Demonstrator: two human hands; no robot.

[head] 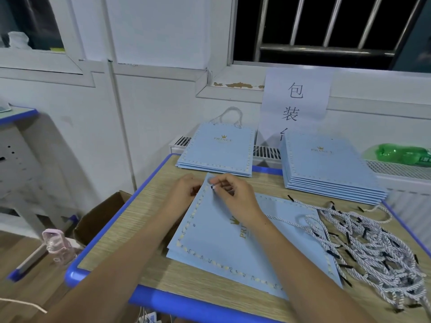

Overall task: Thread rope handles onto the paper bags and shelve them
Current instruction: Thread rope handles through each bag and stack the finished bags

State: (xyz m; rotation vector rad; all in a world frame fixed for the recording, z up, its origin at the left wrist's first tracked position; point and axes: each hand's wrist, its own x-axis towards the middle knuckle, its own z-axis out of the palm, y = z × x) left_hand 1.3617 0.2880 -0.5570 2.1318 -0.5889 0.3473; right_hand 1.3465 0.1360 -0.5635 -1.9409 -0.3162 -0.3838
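2 hands meet at the far corner of the bag (pixel 224 248), flat on the table (pixel 149 206). Right hand (pixel 235 194) pinches a rope (pixel 289 217) tip at the hole; left hand (pixel 184 192) grips the bag's edge beside it.

flat light-blue paper bag (pixel 224 248): lying centre, top corner toward 11 o'clock | white-and-grey twisted rope handles (pixel 373 248): tangled heap, 3 o'clock | finished stack (pixel 217 150): 12 o'clock

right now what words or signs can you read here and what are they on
"PRINCE" with a gold crown: top bag of the far left stack
"PRINCE", blurred: right stack
"PRI", rest hidden by the right hand: bag being threaded
"包装", third character cut off: paper sign
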